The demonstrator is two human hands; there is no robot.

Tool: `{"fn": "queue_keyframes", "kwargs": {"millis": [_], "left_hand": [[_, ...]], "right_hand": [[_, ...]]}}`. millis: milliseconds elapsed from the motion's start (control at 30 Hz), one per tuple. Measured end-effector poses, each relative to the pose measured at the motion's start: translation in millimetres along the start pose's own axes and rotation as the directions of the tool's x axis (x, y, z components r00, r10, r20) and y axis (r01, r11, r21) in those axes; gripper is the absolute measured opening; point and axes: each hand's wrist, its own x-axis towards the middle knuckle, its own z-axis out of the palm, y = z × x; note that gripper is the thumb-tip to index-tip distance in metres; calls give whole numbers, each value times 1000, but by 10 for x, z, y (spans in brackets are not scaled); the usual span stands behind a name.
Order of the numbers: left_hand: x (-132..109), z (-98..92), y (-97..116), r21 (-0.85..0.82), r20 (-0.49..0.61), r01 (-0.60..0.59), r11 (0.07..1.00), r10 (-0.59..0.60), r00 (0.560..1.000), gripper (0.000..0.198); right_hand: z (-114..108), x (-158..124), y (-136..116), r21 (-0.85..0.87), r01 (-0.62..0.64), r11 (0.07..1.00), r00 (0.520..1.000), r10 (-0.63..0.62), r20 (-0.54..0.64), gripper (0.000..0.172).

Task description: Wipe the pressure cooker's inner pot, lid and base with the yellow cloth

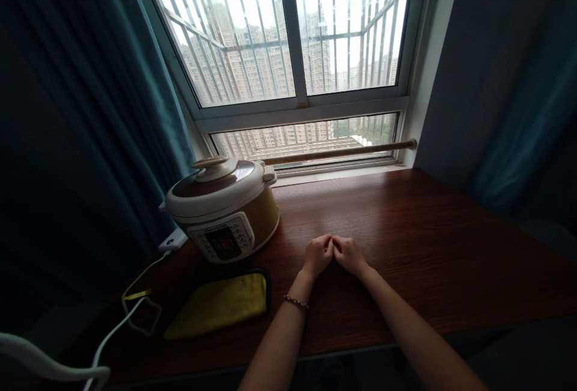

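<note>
Left hand, right hand meet beside cooker

Both are curled closed, touching each other, on the tabletop right of the cooker; its lid is on, contents hidden; a yellow cloth lies in front of the cooker.

Head view: above the table's near side, looking forward and down
Window: twelve o'clock, farther
Left hand, right hand: five o'clock, nearer
</note>
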Motion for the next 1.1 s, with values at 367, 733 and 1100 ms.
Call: {"fn": "queue_keyframes", "kwargs": {"millis": [367,733,1100], "left_hand": [[-9,-22,92,91,-19,80,993,-79,997,25],[25,-258,-254,330,-481,801,499,-642,598,60],[17,-264,-311,182,-420,776,604,-666,617,58]], "right_hand": [[-21,1,-22,11,-19,1000,1000,19,4,18],[-47,2,-54,48,-45,998,999,45,6,18],[-58,11,-46,51,-50,997,999,50,-7,18]]}}
